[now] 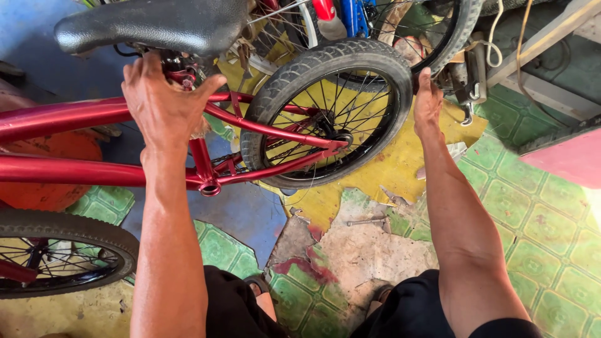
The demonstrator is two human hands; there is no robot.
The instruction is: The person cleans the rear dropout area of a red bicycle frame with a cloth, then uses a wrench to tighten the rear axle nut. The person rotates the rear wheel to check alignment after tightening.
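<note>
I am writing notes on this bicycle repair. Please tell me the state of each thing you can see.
left hand: gripping the red frame under the saddle
right hand: flat against the rear tyre
rear wheel: mounted in the frame
front wheel: partly in view
floor covering: torn, patchy

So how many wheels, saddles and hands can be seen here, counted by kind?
Wheels: 3 (rear wheel, front wheel, wheel behind)
Saddles: 1 (black saddle)
Hands: 2 (left hand, right hand)
Total: 6
</note>
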